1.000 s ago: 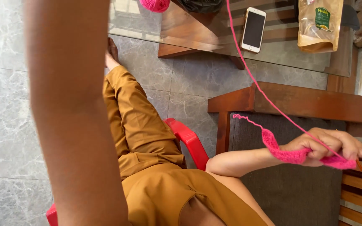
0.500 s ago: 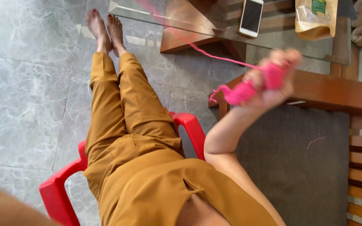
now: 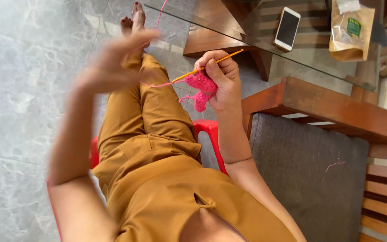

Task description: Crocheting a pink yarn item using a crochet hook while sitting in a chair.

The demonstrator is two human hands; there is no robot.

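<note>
Pink crochet piece (image 3: 201, 91) sits in my right hand (image 3: 222, 80), pinched against the palm side by the curled fingers, with a small lobe hanging just below the knuckles. That hand is clenched and also grasps the yellow crochet hook (image 3: 207, 66), which passes through the fist and points up and away on one side, toward my left hand on the other. Pink yarn (image 3: 157, 84) runs from the hook tip across to my left hand (image 3: 113, 60); a further strand rises from that hand toward the top edge of the view.

My left hand is raised and blurred, fingers spread and released; I cannot tell whether the strand lies across a finger or merely passes it.

Below both hands lie my legs in mustard-brown trousers (image 3: 157, 116), and under them a red plastic chair (image 3: 211, 134). Beside the right forearm stands a wooden bench with a grey cushion (image 3: 305, 170), bearing a loose scrap of pink thread (image 3: 335, 165). Beyond the right hand, a glass tabletop (image 3: 310, 58) carries a white smartphone (image 3: 287, 28) and a brown paper pouch (image 3: 350, 29). Grey marble floor (image 3: 19, 89) lies past the left hand.
</note>
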